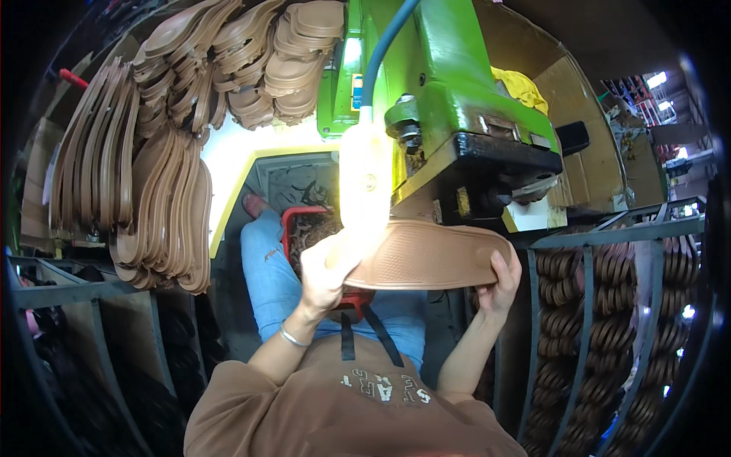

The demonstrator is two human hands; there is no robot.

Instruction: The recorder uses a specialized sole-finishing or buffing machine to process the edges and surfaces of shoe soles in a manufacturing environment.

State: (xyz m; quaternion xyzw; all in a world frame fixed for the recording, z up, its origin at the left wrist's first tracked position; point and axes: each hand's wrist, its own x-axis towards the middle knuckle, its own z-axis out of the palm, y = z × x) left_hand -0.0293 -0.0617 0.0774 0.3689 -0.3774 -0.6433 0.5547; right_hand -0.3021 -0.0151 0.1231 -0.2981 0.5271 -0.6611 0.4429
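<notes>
A brown shoe sole [430, 255] with a textured upper face lies lengthwise between my two hands, above my lap. My left hand [323, 273] grips its left end, where the glare of the lamp washes out some of the fingers. At the other end, my right hand [503, 282] is closed on the sole's edge, thumb on top. Just beyond the sole stands a green machine [461, 84] with a black head [487, 171]. A brightly lit lamp [366, 179] hangs on a blue cable close to my left hand.
Stacked brown soles [164, 202] crowd the table at the left and far left. A red bin [287, 228] with brown scraps sits between my legs. Metal racks hold dark pieces at the left and many brown soles [613, 286] at the right. A cardboard box [590, 145] stands behind the machine.
</notes>
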